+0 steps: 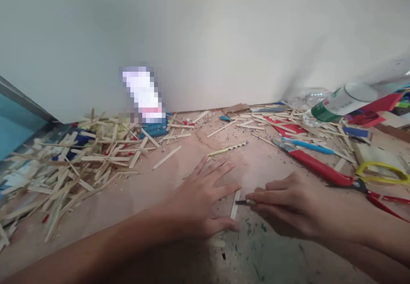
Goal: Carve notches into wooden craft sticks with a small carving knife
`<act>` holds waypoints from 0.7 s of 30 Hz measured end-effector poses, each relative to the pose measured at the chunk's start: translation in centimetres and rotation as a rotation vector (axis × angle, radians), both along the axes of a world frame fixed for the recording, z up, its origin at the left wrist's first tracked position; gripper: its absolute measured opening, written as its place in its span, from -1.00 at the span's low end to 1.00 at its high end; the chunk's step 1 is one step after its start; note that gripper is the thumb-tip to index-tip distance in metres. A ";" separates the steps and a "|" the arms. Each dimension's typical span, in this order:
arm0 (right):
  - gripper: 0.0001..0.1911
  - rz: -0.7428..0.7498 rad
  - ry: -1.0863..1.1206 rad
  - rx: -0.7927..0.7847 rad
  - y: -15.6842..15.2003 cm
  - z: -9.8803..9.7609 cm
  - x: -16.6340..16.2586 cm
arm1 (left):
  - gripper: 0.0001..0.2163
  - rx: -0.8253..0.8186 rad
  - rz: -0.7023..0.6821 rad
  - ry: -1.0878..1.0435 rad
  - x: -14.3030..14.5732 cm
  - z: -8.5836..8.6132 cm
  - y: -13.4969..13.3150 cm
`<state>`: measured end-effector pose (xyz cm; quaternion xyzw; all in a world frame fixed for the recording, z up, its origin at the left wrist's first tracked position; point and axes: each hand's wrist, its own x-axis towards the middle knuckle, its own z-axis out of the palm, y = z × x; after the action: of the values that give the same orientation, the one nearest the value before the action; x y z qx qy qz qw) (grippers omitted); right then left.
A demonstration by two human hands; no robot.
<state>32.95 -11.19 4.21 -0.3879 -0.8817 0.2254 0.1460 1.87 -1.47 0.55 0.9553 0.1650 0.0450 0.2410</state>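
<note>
My left hand [211, 190] lies on the tabletop with its fingers spread. Its index fingertip and thumb tip touch a short popsicle stick [235, 207] near the stick's two ends. From the other side, my right hand [285, 203] is closed around a craft knife [242, 203], whose dark blade rests on the stick's middle. Most of the knife's handle is hidden by my fingers. Just beyond my left fingertips lies a pencil [227, 148] in a yellow and dark pattern.
Popsicle sticks pile up at left [105, 158]. A lit phone [144, 94] leans on the wall. At right lie red-handled pliers [320, 166], a blue pen-like tool [309, 145], red scissors [360, 185], a yellow ring-shaped thing [382, 179] and a plastic bottle [339, 102].
</note>
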 end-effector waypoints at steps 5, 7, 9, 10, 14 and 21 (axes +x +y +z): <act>-0.61 0.009 0.000 0.018 0.4 -0.7 -0.3 | -0.09 0.052 -0.004 0.008 -0.7 -0.3 -0.3; -0.61 -0.013 -0.002 0.024 0.4 -0.9 -0.6 | -0.16 0.061 0.005 0.021 -1.0 -0.1 -0.7; -0.60 -0.047 0.005 0.022 0.2 -1.0 -0.9 | -0.24 0.068 0.027 0.037 -1.3 0.4 -1.2; -0.60 -0.062 0.009 0.018 0.0 -1.1 -1.1 | -0.27 0.074 0.044 0.045 -1.4 0.6 -1.6; -0.60 -0.101 0.028 0.002 -0.4 -2.1 -1.4 | -0.33 0.117 0.161 0.075 -1.3 1.5 -3.5; -0.57 -0.108 0.023 -0.004 -0.5 -3.1 -1.2 | -0.80 0.189 0.394 0.135 0.5 2.5 -7.4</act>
<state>31.70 -11.66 1.09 -0.4328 -0.8572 0.2235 0.1671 2.39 -8.88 3.08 0.9239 0.3592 0.0426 0.1252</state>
